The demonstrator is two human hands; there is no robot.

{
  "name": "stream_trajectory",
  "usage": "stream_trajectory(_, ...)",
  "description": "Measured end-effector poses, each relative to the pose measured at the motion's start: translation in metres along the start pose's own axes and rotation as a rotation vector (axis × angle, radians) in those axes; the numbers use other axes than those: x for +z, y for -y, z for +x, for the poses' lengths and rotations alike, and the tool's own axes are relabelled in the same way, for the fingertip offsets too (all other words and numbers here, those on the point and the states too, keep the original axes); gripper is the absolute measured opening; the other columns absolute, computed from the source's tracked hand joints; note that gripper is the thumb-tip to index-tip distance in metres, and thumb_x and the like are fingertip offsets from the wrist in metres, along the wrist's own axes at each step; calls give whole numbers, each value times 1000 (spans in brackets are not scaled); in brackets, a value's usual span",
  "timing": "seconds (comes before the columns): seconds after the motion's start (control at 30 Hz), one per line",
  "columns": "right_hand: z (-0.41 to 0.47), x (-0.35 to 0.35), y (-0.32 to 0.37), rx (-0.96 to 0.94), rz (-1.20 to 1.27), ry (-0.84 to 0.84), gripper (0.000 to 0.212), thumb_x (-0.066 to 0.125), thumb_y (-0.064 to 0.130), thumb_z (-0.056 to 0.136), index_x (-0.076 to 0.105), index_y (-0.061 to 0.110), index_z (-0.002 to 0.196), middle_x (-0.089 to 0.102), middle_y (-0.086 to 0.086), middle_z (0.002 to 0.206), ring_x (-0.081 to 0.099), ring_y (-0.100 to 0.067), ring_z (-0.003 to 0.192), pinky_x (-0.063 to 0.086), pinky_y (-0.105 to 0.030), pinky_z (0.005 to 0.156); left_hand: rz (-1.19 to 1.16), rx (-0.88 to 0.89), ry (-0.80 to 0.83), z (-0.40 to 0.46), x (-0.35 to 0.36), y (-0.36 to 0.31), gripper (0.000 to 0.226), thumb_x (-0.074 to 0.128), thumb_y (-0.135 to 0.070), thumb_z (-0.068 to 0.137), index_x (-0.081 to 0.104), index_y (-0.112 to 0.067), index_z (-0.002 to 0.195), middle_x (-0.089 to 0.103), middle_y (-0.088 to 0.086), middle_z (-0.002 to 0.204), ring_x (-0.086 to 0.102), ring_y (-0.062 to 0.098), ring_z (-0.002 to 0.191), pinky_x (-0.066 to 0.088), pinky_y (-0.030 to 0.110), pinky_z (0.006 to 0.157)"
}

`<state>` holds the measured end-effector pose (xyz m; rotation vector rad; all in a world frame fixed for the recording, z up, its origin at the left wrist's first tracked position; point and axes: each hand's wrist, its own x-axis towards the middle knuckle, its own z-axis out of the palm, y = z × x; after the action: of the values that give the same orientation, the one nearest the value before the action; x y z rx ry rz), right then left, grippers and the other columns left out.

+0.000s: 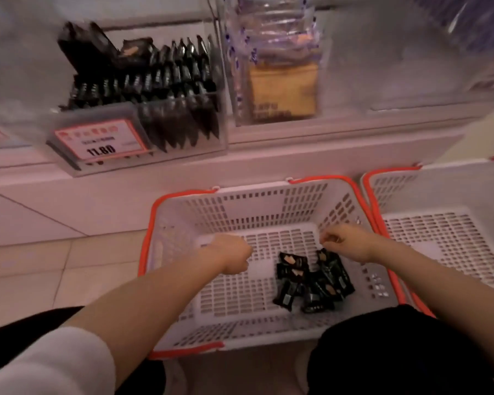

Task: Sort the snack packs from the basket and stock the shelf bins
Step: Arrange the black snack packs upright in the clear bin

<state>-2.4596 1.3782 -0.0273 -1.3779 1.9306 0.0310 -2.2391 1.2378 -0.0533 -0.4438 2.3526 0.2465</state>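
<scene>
Packs (311,283) are being reached for in the basket (183,212) at lower middle; left hand (231,256) and right hand (345,242) are curled, holding nothing seen; next, one probably needs pinching.

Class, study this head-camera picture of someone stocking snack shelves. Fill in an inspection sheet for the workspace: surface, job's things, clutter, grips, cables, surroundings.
Surface: pale tiled floor below a white shelf ledge.
Job's things: white slotted plastic basket with orange rim holding a small heap of black snack packs; clear shelf bin filled with upright black packs, price tag reading 11.80.
Clutter: nothing seen.
Grips: left hand and right hand inside the basket, fingers curled, holding nothing visible.
Cables: nothing seen.
Surroundings: second white basket to the right; neighbouring clear bin of tan packs.
</scene>
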Motion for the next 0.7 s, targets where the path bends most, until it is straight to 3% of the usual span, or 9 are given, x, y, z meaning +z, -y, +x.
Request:
stream_trajectory(0.13,22,51,-39,80,31,101,15,46,22,97,59,16,93,56,0,88,50,-17,80,33,-24,66,-26,29,134,41,30,-20,25,39,-24,98,53,-9,112,57,13,108,51,27,84,44,38,68)
stream_trajectory(0.27,55,98,-57,153,-18,180,26,45,24,97,55,5,111,60,-11,107,53,-21,88,40,-29,71,-131,-2,221,71,57,-38,29,37,-24,99,50,-9,119,54,13,116,54,29,98,43,36,70)
stream_trajectory(0.37,76,125,-61,203,-89,262,31,44,29,97,52,4,114,56,-11,99,52,-21,84,40,-31,67,-231,-39,261,90,83,-52,30,37,-21,98,49,-9,122,52,14,121,52,31,105,46,38,82)
stream_trajectory(0.53,87,145,-65,188,-203,251,51,56,40,90,45,7,127,47,-15,124,51,-30,110,47,-37,86,-457,-105,152,115,115,-73,35,41,-23,97,45,-11,130,44,14,126,49,30,109,44,40,90)
stream_trajectory(0.7,86,154,-59,162,-329,259,48,51,6,89,34,2,133,37,-23,134,41,-34,122,43,-37,98,-741,-337,23,139,133,-96,42,54,-33,90,46,-7,122,47,12,121,48,27,110,44,37,91)
